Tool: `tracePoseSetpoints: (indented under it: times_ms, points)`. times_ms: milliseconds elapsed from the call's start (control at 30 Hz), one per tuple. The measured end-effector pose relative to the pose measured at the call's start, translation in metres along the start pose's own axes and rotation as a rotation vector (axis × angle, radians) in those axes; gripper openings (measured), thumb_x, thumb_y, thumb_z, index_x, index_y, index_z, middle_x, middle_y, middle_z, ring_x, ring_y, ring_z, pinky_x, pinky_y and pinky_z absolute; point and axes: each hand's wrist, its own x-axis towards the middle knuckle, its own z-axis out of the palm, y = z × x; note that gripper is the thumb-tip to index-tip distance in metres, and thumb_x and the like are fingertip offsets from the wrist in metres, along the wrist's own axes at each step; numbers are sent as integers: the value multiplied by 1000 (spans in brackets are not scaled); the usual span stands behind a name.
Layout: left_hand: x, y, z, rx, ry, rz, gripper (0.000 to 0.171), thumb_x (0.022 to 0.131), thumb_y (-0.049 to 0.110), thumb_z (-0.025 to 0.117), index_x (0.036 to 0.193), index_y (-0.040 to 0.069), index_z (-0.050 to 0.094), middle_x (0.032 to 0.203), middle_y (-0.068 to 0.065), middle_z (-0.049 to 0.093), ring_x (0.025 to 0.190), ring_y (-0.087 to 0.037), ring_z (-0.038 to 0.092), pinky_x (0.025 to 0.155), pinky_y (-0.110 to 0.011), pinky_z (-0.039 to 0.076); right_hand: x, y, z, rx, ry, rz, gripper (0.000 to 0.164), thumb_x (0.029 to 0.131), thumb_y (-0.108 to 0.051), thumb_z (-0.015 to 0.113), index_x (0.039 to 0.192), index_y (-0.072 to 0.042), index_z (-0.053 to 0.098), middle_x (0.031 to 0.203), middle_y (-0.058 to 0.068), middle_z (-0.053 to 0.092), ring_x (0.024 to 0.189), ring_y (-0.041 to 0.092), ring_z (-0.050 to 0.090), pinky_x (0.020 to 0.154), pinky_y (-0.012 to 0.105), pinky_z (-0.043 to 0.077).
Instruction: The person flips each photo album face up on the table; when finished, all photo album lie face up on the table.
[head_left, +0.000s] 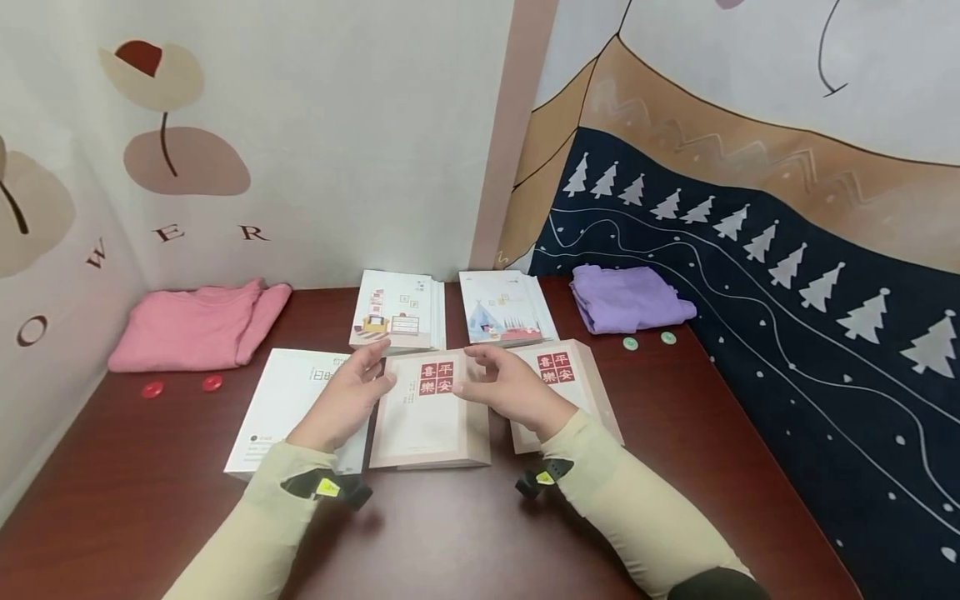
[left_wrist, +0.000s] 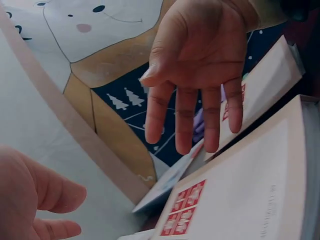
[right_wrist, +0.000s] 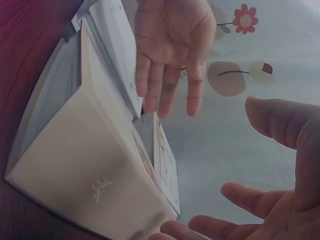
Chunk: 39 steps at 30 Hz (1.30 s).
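The middle book [head_left: 429, 429], cream with red characters, lies on the dark table [head_left: 465, 542]; an illustrated book [head_left: 408, 308] sits at its eleven o'clock, another illustrated book [head_left: 498, 312] at one; the left hand [head_left: 342, 403] is at nine o'clock, the right hand [head_left: 522, 390] at three, both wide, holding nothing; whether either touches the middle book cannot be told; two red discs [head_left: 212, 383] lie farther out toward nine.

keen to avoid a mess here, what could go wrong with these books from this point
The left hand and right hand are above the middle book; sliding it left might bump the white book close beside it. The left sleeve reaches over that white book and could drag it. The back-left book lies just behind, so a forward push might knock it askew.
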Motion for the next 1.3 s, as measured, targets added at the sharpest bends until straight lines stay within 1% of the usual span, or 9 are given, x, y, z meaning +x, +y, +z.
tracePoseSetpoints:
  times_ms: [100,200,367,467,600,767,1000,1133,1300]
  points:
    - [-1,-4,3,-19,-14,-26,67,110,17,50,169,8,20,177,-14,15,162,-39,15,128,-55,23,0,1,-1,-7,-10,9,70,91,-27,83,152,-8,55,155,18,54,145,38,50,117,55,43]
    - [0,-5,7,-25,-26,-49,69,109,17,51,169,8,19,177,-16,12,162,-38,13,129,-54,21,-1,3,-1,-9,-32,35,71,90,-29,84,152,-10,55,156,19,53,147,37,49,118,55,43]
    - [1,-6,15,14,-23,-86,70,108,19,52,169,11,20,176,-20,9,160,-45,15,126,-58,26,-1,6,-3,-6,-59,100,73,90,-32,84,155,-16,53,159,21,49,151,36,44,117,56,44]
    - [1,-8,19,65,-4,-107,71,108,20,52,169,11,19,175,-22,12,157,-48,23,123,-61,31,0,7,-4,4,-65,119,73,91,-32,84,155,-17,53,160,23,48,150,36,44,110,57,50]
    - [1,-10,24,115,29,-122,73,107,19,51,169,7,14,172,-28,19,153,-49,33,120,-63,35,1,8,-4,30,-78,150,72,91,-31,84,155,-18,53,160,22,47,144,36,51,96,54,58]
    - [1,-12,27,117,29,-129,76,105,16,50,169,4,10,168,-31,26,151,-51,36,118,-65,36,3,11,-3,39,-79,179,73,90,-30,84,155,-20,52,159,21,47,129,34,61,90,51,62]
    - [4,-16,27,87,-17,-83,83,93,-4,42,168,1,8,163,-32,35,148,-49,41,119,-64,36,5,12,-1,54,-84,175,75,90,-19,83,157,-19,49,163,21,43,121,32,65,87,48,63]
    - [5,-16,26,82,-21,-77,84,92,-5,42,168,1,7,162,-32,37,149,-49,40,120,-64,34,5,12,0,37,-95,151,71,90,-8,79,156,-18,52,164,22,42,116,30,66,83,45,64]
    - [7,-17,26,88,-10,-101,85,91,-5,41,169,3,7,163,-30,36,151,-49,38,120,-65,33,6,15,3,-8,-90,131,67,90,-1,73,153,-18,57,161,20,46,115,28,65,79,41,64]
